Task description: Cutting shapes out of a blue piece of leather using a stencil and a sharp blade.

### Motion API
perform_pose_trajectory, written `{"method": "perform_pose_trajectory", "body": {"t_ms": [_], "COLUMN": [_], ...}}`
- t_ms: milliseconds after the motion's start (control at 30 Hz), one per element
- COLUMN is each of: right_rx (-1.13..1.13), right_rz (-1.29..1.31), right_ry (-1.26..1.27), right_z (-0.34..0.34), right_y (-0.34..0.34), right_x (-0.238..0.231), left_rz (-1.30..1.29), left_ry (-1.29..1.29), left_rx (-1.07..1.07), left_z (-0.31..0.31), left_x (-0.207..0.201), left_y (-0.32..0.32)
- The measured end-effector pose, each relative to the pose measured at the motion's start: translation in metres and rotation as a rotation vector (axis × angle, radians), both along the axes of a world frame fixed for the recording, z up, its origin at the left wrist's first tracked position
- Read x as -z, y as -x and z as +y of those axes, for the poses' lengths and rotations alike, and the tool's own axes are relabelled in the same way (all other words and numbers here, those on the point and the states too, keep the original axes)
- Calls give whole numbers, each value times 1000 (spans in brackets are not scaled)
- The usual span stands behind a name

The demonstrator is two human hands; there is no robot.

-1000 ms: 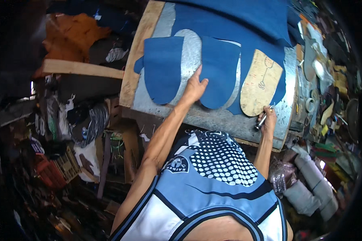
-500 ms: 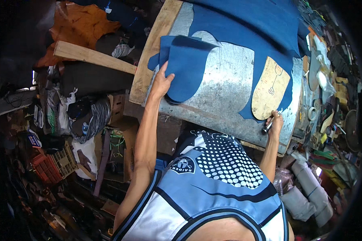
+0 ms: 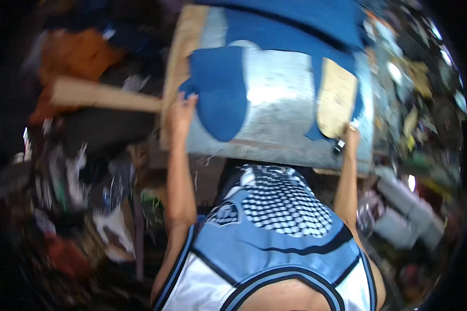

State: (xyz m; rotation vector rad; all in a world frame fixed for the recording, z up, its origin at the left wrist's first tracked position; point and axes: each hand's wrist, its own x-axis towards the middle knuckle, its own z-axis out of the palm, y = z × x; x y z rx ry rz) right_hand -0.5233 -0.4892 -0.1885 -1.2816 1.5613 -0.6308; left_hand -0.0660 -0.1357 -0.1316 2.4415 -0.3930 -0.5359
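A blue leather-like piece with a rounded end (image 3: pixel 220 93) lies on the metal-topped board (image 3: pixel 280 98). My left hand (image 3: pixel 180 116) is beside that piece's left edge, thumb and fingers apart, somewhat blurred. On the right, a tan template (image 3: pixel 337 98), rounded at its near end, rests over part of the larger blue sheet (image 3: pixel 296 26). My right hand (image 3: pixel 352 136) is closed on a short tool with a dark and silver handle (image 3: pixel 339 146), just beside the template's near end. The tool's working end is hidden in my fingers.
The board has a wooden strip (image 3: pixel 175 72) along its left side, and a wooden plank (image 3: pixel 104 96) juts out from there. Brown hide (image 3: pixel 78 54) lies at the far left. Wrapped rolls (image 3: pixel 399 223) and mixed clutter crowd the right; bags and crates the left.
The rounded blue piece has gone from partly lifted to lying flatter, and my left hand has loosened from its edge. My right hand still grips the tool. The whole view has shifted and blurred.
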Motion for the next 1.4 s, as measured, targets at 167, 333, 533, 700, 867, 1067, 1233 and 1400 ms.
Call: {"method": "perform_pose_trajectory", "body": {"t_ms": [167, 333, 533, 700, 867, 1067, 1233, 1400], "right_rx": [-111, -73, -92, -227, -326, -425, -345, -235], "right_rz": [453, 605, 722, 890, 798, 740, 569, 508], "right_ry": [186, 238, 289, 214, 164, 232, 464, 289], "right_z": [20, 13, -67, -159, -188, -199, -270, -371], "right_y": [-57, -52, 12, 65, 77, 85, 54, -28], "right_x": [4, -32, -43, -33, -30, -29, -13, -2], "left_rz": [-17, 264, 591, 298, 30, 68, 388, 690], "left_ry": [-79, 154, 403, 304, 158, 201, 500, 572], "left_rx": [114, -50, -138, -5, 340, 406, 343, 249], "left_z": [-7, 5, -30, -38, -56, -143, -200, -251], "left_x": [9, 57, 16, 4, -42, -133, -148, -83], "left_y": [-33, -69, -43, -26, -3, 78, 115, 134]}}
